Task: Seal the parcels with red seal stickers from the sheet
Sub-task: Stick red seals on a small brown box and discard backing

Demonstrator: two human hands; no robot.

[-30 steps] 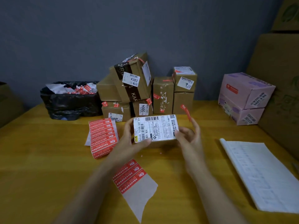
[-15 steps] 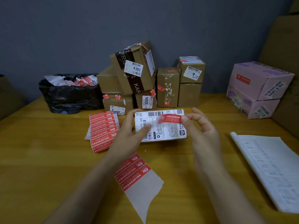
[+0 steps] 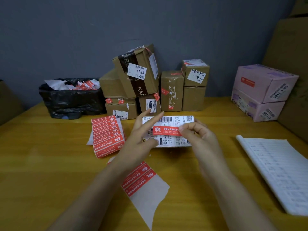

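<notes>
Table [image 3: 50, 164]: yellow wood, fills the lower view, grey wall behind.

Cartons [image 3: 293, 55]: large, brown, stacked at far right edge.

Brown boxes [image 3: 171, 90]: a heap against the wall at the back centre, several already carrying red seals and white labels (one reads 4303, one 3004).

Pink boxes [image 3: 263, 84]: two, stacked, at back right.

Black bag [image 3: 71, 100]: at back left, holds crumpled white and red scraps.

Pad [image 3: 280, 172]: white ruled pages, on the table at right.

Sheet [image 3: 108, 135]: rows of red seals, just left of the left hand. A second, near sheet [image 3: 141, 180] lies under the left forearm, only a few seals remaining at its top, bare backing below.

Parcel [image 3: 180, 120]: small, white shipping label facing up, mid-table between the hands, just in front of the heap. Whether it rests on the table, cannot tell.

Left hand [image 3: 141, 139]: fingers straight, laid across the parcel's left end, thumb pressed on the lower label.

Right hand [image 3: 200, 135]: thumb and forefinger pinch the sticker's right end, other fingers curled.

Sticker [image 3: 166, 130]: red, stretched crosswise over the label's middle, left end by the left fingers.
</notes>
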